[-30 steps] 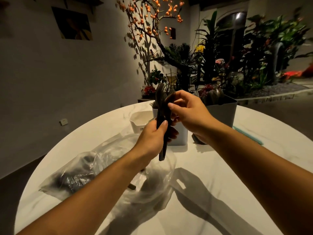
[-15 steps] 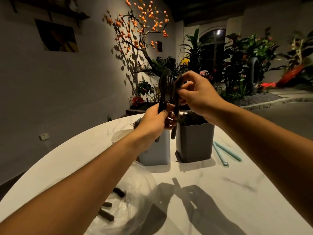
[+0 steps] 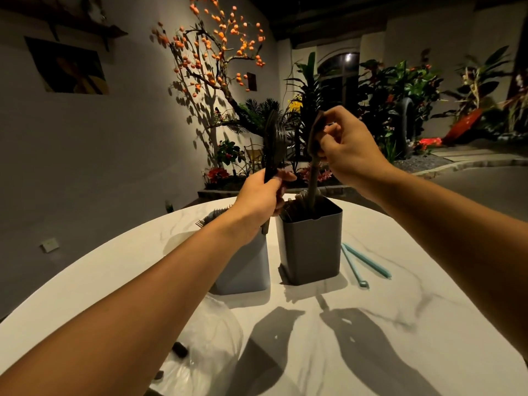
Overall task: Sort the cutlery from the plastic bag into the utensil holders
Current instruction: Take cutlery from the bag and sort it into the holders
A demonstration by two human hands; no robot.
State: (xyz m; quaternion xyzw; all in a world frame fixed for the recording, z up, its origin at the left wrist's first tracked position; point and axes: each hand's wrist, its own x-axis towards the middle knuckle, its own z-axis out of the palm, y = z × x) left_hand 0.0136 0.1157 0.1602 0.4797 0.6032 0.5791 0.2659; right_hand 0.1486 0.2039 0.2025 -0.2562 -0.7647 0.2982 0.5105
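Head view. Right hand (image 3: 350,151): fingers pinch the upper end of one dark utensil (image 3: 314,155), which half a second ago was level with the left hand's bundle; its handle tip now dips inside the dark grey holder (image 3: 313,250), centre of the bench (image 3: 414,324). Judged: release is imminent.

Left hand (image 3: 261,200): fingers grip the remaining cutlery bundle (image 3: 274,141), upright, above the light grey holder (image 3: 245,270), left of the dark one.

Plastic bag (image 3: 211,338): near left, dark pieces inside.
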